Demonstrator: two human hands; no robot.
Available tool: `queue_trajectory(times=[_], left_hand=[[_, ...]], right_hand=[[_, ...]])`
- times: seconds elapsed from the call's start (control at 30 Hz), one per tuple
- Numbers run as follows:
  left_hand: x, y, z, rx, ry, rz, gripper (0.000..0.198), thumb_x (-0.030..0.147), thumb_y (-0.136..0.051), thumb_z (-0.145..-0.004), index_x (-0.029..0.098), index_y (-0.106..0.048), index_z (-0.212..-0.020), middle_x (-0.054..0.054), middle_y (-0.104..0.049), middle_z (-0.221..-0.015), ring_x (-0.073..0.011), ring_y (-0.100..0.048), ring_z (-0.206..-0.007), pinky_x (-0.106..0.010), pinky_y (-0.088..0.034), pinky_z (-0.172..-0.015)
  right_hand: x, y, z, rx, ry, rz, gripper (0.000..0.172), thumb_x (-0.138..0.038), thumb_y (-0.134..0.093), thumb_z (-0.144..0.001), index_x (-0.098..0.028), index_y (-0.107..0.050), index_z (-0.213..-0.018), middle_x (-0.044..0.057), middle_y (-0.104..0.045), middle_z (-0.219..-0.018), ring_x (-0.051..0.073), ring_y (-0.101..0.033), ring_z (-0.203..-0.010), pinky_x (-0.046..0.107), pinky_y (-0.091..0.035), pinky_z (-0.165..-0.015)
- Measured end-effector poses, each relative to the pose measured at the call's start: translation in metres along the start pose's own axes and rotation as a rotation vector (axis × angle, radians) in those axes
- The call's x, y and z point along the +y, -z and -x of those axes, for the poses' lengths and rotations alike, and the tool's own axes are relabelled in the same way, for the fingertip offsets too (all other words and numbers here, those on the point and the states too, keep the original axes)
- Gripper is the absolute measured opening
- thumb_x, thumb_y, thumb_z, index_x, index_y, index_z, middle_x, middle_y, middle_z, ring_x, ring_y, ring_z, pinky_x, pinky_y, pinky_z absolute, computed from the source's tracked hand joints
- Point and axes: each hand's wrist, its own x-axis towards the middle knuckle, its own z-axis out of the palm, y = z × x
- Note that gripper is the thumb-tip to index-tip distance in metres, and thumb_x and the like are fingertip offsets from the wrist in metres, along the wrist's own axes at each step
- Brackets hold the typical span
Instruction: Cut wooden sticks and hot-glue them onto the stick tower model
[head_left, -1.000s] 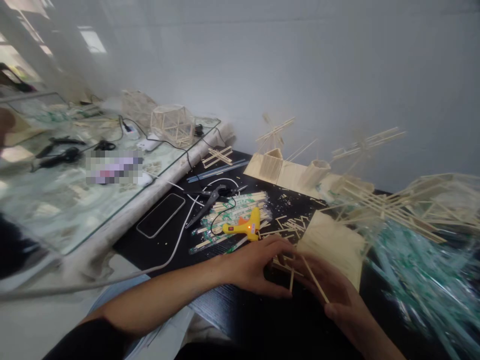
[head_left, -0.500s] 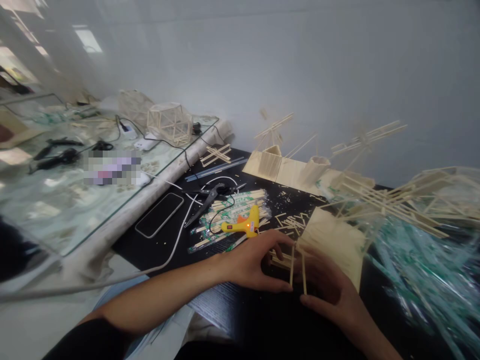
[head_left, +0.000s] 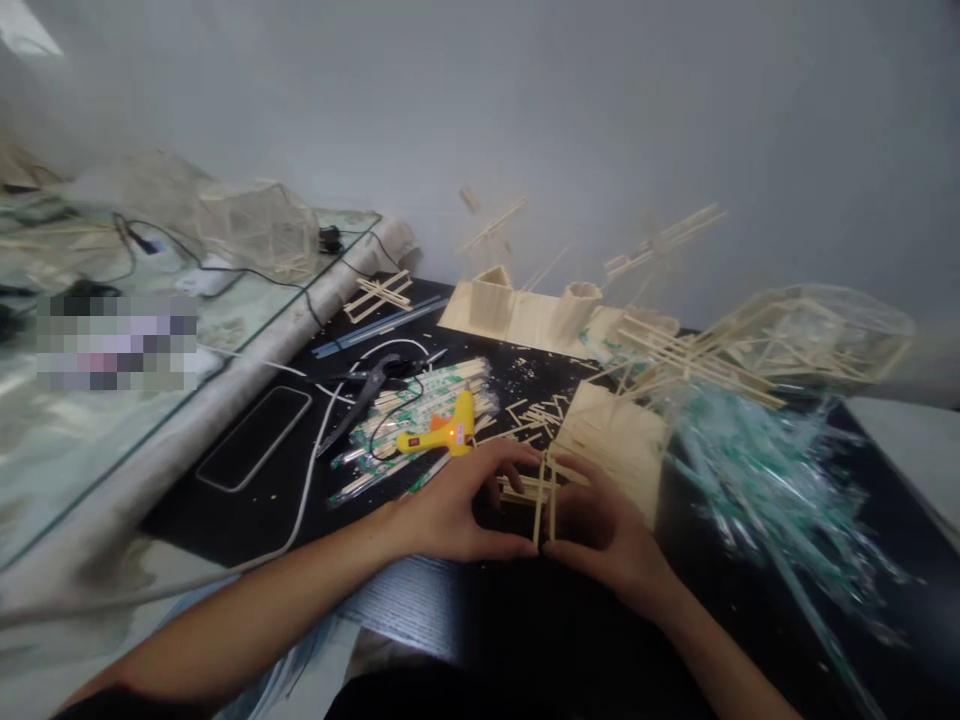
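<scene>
The left hand holds the first stick lengthwise, its fingertips at the far end and its thumb at the near end; the right hand grips the second stick the same way. Both sticks stand between the two hands, above the near part of the black table, side by side and nearly parallel, with a narrow dark gap between them. They are thin, straight and pale straw-coloured, plain along their length, and look about equally long; their far tips come close together, and whether these touch is too small to tell. Just behind, partly hidden by the left fingers, lie more pale sticks. A light wooden sheet lies beyond the right hand, with short offcuts scattered to its left. Near the left wrist is a yellow glue gun, an orange light showing on its body, resting by wrapped sticks in clear and green film. A heap of crinkled wrappers spreads at the right.
</scene>
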Motion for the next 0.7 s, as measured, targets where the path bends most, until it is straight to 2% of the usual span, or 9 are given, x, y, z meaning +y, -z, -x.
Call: queue_trajectory(times=[0.13,0.23,0.7], left_hand=[[0.0012,0.0000,-0.0003,-0.006,-0.012,-0.006,0.076,0.031,-0.090,-0.074,0.029,-0.050,-0.138,-0.013,-0.058,-0.140,-0.0206,-0.067,-0.099,-0.029,-0.060,-0.069],[-0.0001,0.0001,-0.0007,-0.004,-0.009,-0.035,0.072,0.029,-0.088,-0.076,0.029,-0.051,-0.138,-0.012,-0.057,-0.140,-0.0198,-0.067,-0.100,-0.029,-0.060,-0.071],[-0.0028,-0.0013,-0.0030,-0.024,0.014,-0.135,0.065,0.032,-0.088,-0.077,0.027,-0.055,-0.133,-0.012,-0.060,-0.141,-0.0222,-0.067,-0.109,-0.032,-0.060,-0.078]], right_hand=[[0.0005,-0.0024,-0.0011,0.026,-0.008,-0.043,0.081,-0.019,-0.090,-0.071,-0.028,-0.046,-0.138,-0.004,-0.069,-0.083,0.015,-0.069,-0.077,0.032,-0.055,-0.078],[0.0024,-0.0028,-0.0017,-0.001,0.004,-0.074,0.084,-0.017,-0.091,-0.068,-0.027,-0.046,-0.139,-0.005,-0.069,-0.080,0.014,-0.067,-0.072,0.031,-0.055,-0.075],[-0.0052,-0.0049,0.0004,-0.008,0.009,-0.057,0.083,-0.019,-0.092,-0.069,-0.024,-0.047,-0.138,-0.005,-0.069,-0.079,0.012,-0.065,-0.067,0.029,-0.054,-0.070]])
